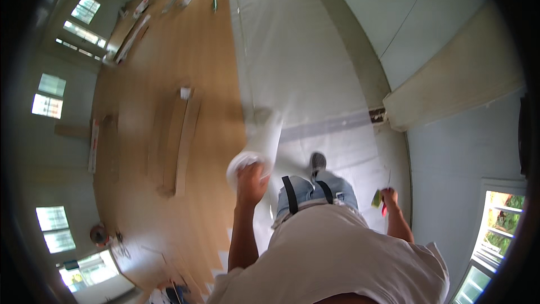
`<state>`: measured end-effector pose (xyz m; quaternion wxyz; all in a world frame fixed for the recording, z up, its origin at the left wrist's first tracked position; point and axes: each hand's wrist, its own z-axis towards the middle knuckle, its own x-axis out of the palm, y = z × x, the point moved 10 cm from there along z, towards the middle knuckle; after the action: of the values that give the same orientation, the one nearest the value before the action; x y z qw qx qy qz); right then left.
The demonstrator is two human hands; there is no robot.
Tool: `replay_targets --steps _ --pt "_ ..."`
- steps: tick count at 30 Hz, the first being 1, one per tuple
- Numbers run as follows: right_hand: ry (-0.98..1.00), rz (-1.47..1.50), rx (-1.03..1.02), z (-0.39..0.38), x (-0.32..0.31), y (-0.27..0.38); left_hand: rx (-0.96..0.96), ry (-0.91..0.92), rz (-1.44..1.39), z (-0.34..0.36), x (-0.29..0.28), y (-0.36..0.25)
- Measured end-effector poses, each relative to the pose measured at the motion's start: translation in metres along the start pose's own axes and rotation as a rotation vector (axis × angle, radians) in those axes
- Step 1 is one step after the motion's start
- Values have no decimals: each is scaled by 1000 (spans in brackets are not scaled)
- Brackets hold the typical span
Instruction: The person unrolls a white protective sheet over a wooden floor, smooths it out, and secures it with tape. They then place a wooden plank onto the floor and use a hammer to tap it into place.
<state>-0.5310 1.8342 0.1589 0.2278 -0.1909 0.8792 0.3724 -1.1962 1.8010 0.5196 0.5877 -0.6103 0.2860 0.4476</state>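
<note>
Wood-plank flooring spans the left side; white sheeting lies along its right edge. A white roll is at their boundary, left hand gripping its near end. Right hand: closed around a green-and-red item, type unclear.

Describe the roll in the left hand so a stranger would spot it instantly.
Find where the wood-look floor meets the pale sheet. Near that border, the left hand holds the white roll. Unlike the flat sheet, it is a thick tube with a round end.
</note>
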Motion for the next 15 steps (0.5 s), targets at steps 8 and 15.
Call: replay_targets --steps 8,15 --pt "-45 -249 -505 167 -8 513 -385 -62 54 194 -41 65" --pt "-48 -389 -308 368 40 497 -507 -487 -175 422 -68 118"
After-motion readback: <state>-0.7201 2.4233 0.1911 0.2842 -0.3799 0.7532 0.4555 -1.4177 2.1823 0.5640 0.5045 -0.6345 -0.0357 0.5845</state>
